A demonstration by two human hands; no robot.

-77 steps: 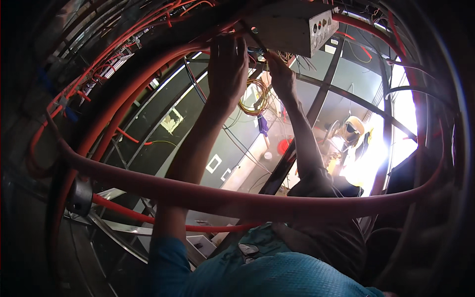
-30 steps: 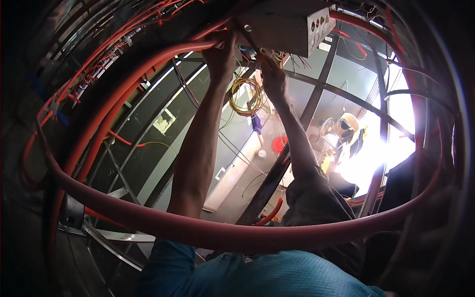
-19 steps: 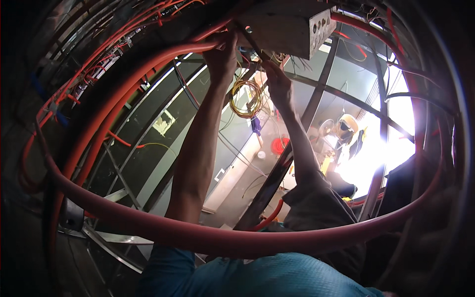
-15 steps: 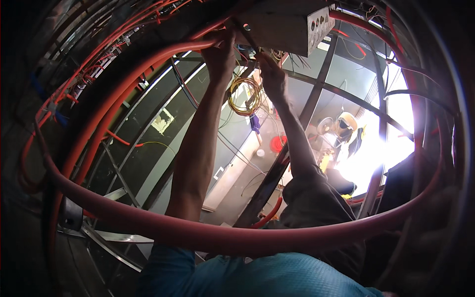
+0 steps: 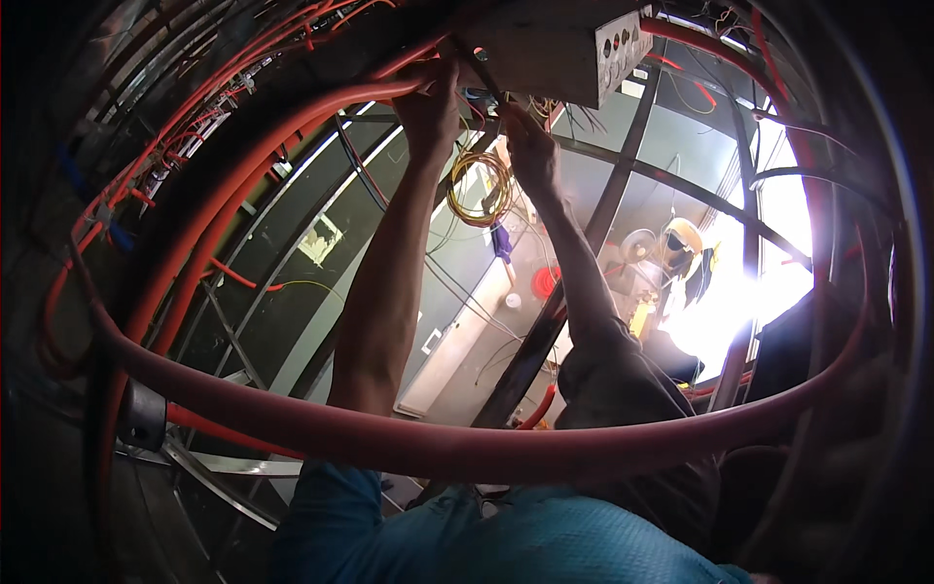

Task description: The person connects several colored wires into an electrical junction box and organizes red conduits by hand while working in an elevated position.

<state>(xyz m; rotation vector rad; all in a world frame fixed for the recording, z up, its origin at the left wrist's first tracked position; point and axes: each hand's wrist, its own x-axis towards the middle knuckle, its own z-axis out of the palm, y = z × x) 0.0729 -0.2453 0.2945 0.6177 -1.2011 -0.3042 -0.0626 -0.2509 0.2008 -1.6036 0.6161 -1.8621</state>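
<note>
Both my arms are raised toward a pale metal box point(image 5: 555, 49) with round holes in its end face. At the box's left side, my left hand point(image 5: 429, 102) is closed around a thick orange conduit point(image 5: 360, 93). My right hand point(image 5: 531, 151) grips a dark, slender, bar-like tool point(image 5: 481, 70), slanting up and left along the box; its exact kind is not clear. The tool's far end lies near my left fingers, in shadow. A coil of yellow wire point(image 5: 480, 190) hangs between my forearms, below loose thin wires point(image 5: 545, 105) coming from the box.
A thick red conduit point(image 5: 486, 452) curves across in front of my chest. Metal framing bars point(image 5: 608, 209) cross below the box. More orange conduits point(image 5: 209, 234) run down the left. Far below are a fan point(image 5: 681, 238), a red round object point(image 5: 545, 283) and a bright opening point(image 5: 749, 302).
The view has shifted slightly, so the box and the near red conduit sit a little higher. Both hands keep their grips, with the tool in nearly the same place.
</note>
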